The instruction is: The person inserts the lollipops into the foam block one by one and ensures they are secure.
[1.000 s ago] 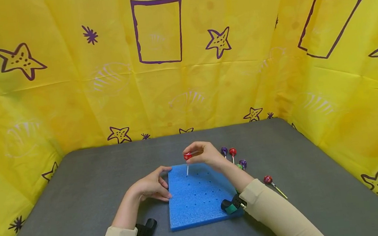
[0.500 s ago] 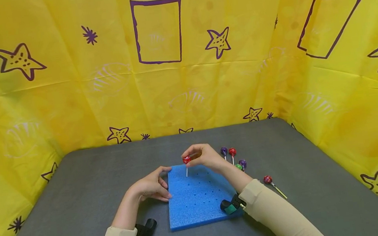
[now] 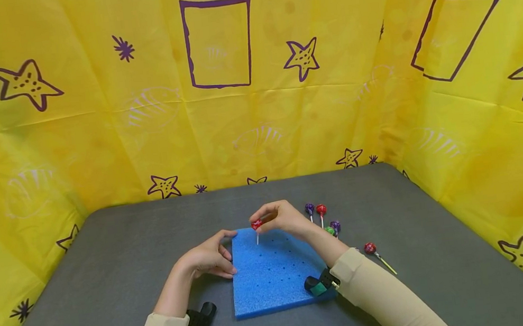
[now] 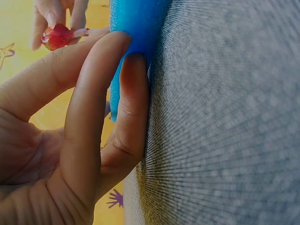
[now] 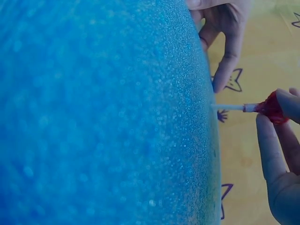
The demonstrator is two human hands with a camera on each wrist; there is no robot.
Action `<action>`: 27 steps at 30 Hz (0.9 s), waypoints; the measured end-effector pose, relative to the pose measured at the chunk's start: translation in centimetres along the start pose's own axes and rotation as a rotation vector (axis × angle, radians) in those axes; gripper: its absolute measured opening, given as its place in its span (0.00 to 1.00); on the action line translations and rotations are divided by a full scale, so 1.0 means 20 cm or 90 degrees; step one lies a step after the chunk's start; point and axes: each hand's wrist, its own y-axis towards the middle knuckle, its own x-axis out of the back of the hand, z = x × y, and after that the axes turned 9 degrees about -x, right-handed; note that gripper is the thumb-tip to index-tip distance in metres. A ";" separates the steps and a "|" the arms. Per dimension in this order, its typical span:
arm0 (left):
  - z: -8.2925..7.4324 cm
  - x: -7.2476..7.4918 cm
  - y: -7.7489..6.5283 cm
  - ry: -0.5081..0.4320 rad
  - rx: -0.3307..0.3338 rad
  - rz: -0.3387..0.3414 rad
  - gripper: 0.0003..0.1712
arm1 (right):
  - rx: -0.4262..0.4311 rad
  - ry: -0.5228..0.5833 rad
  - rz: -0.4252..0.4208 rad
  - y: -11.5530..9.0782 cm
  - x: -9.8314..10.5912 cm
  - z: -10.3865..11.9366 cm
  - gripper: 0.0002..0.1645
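My right hand [image 3: 280, 218] pinches a red-wrapped lollipop [image 3: 256, 224] by its head, over the far left part of a blue foam board [image 3: 256, 296]. The lollipop's white stick [image 5: 229, 107] points down, its lower end right at the foam surface in the right wrist view. Small holes dot the board. My left hand [image 3: 209, 256] touches the board's left edge, thumb and index finger spread apart along it. In the left wrist view, fingertips [image 4: 133, 70] press against the foam's side, close over the table. My right forearm hides the board's right side.
Right of the board lie several lollipops: a purple one [image 3: 310, 208], a red one [image 3: 321, 209], a green one [image 3: 330, 230] and another purple one [image 3: 336, 226]. A red lollipop with a yellowish stick [image 3: 370, 248] lies nearer. Yellow printed cloth [image 3: 228, 118] encloses the grey table [image 3: 123, 262].
My right hand has moved down and slightly left with the red lollipop, and less of its stick shows above the foam. The left hand stays at the board's edge.
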 end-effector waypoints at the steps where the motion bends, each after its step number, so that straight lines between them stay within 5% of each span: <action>1: 0.00 0.00 0.00 0.000 0.000 0.000 0.52 | 0.000 -0.003 0.002 0.00 0.00 0.00 0.17; 27: 0.00 0.00 0.00 0.000 0.008 -0.006 0.53 | -0.018 -0.035 0.004 -0.02 0.00 0.01 0.19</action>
